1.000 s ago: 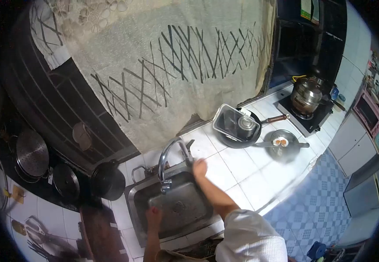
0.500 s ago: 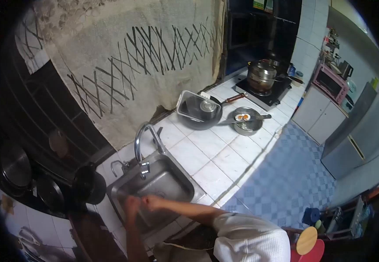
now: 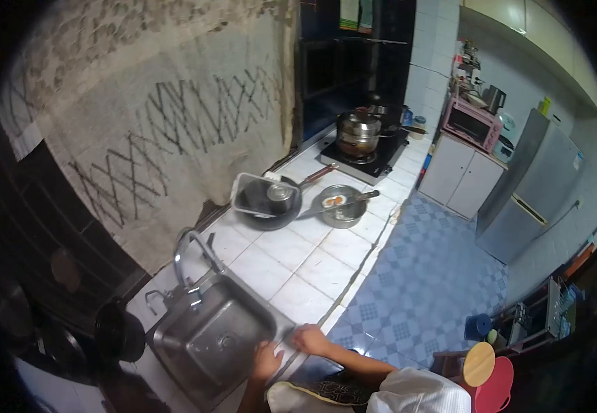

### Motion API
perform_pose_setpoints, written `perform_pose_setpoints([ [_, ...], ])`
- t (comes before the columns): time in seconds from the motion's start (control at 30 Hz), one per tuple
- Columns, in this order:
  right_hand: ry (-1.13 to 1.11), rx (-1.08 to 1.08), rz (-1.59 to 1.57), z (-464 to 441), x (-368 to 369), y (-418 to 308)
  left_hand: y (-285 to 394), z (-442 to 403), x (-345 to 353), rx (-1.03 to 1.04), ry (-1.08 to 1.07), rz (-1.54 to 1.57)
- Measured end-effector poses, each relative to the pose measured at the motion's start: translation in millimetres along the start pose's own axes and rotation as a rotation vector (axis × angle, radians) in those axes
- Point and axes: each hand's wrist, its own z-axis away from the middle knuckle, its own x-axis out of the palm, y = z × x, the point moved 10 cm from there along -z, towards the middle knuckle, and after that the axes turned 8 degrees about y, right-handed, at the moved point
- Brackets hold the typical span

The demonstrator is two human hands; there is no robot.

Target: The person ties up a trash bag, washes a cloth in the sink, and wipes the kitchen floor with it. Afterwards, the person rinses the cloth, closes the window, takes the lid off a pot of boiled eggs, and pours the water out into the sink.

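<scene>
My left hand [image 3: 267, 360] is at the front right rim of the steel sink [image 3: 205, 337], its thumb apart from the fingers and nothing visible in it. Beside it, my right hand [image 3: 310, 339] hovers over or touches the tiled counter edge by the sink's right corner. Its fingers are loosely bent and I see nothing in them; whether it touches the tiles I cannot tell. The curved chrome faucet [image 3: 187, 258] stands at the sink's back edge. No water stream shows.
Farther along the counter are a dark frying pan [image 3: 287, 215] with a clear rectangular lid or tray [image 3: 245, 191] on it, and a metal bowl [image 3: 343, 219] with a knife and a halved egg [image 3: 333, 201]. A pot [image 3: 358, 134] sits on the stove. Dark pots [image 3: 121, 335] stand left of the sink.
Both hands have moved from above the sink basin, where they were closed, rightward to its front right edge. The head view has turned right.
</scene>
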Motion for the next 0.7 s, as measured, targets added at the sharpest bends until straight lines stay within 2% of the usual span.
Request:
perform_pose_setpoints([
  [0.07, 0.056, 0.188, 0.035, 27.8, -41.1, 58.9, 52.7, -9.5, 12.7, 0.093, 0.028, 0.070],
  [0.1, 0.064, 0.192, 0.045, 42.1, -58.4, 76.0, 71.4, -19.1, 32.1, 0.140, 0.005, 0.083],
  [0.17, 0.279, 0.430, 0.191, 78.2, -121.3, 129.0, 115.8, -37.3, 64.0, 0.210, 0.029, 0.086],
  [0.2, 0.280, 0.426, 0.209, 96.1, -133.5, 152.2, 143.0, -46.1, 80.9, 0.262, 0.053, 0.083],
  [0.23, 0.293, 0.536, 0.210, 119.3, -145.5, 188.9, 170.2, -61.2, 106.4, 0.262, -0.072, 0.104],
  [0.27, 0.305, 0.648, 0.205, 137.0, -162.2, 225.1, 203.3, -78.1, 119.4, 0.267, -0.067, 0.118],
  [0.3, 0.178, 0.708, 0.374, 156.8, -174.0, 258.5, 240.0, -84.1, 137.2, 0.330, -0.121, 0.126],
  [0.33, 0.169, 0.721, 0.369, 174.0, -195.9, 272.8, 272.6, -87.1, 155.8, 0.394, -0.180, 0.130],
  [0.4, 0.330, 0.996, 0.028, 210.4, -251.6, 322.2, 335.4, -104.1, 187.3, 0.471, -0.220, 0.195],
  [0.43, 0.328, 0.997, 0.036, 219.9, -269.0, 336.0, 369.0, -106.5, 200.3, 0.551, -0.239, 0.186],
  [0.47, 0.507, 0.785, 0.377, 221.7, -310.7, 328.1, 396.2, -105.8, 212.8, 0.627, -0.259, 0.177],
  [0.53, 0.669, 0.536, 0.709, 235.9, -348.9, 322.9, 428.6, -113.5, 237.3, 0.644, -0.328, 0.164],
  [0.6, 0.344, 1.172, 0.079, 286.5, -321.4, 414.6, 453.8, -133.9, 259.9, 0.673, -0.381, 0.149],
  [0.67, 0.514, 1.236, 0.127, 296.9, -342.3, 424.1, 459.8, -144.4, 294.7, 0.751, -0.512, 0.075],
  [0.7, 0.676, 1.056, 0.231, 290.8, -356.2, 422.1, 461.3, -154.3, 305.4, 0.751, -0.523, 0.105],
])
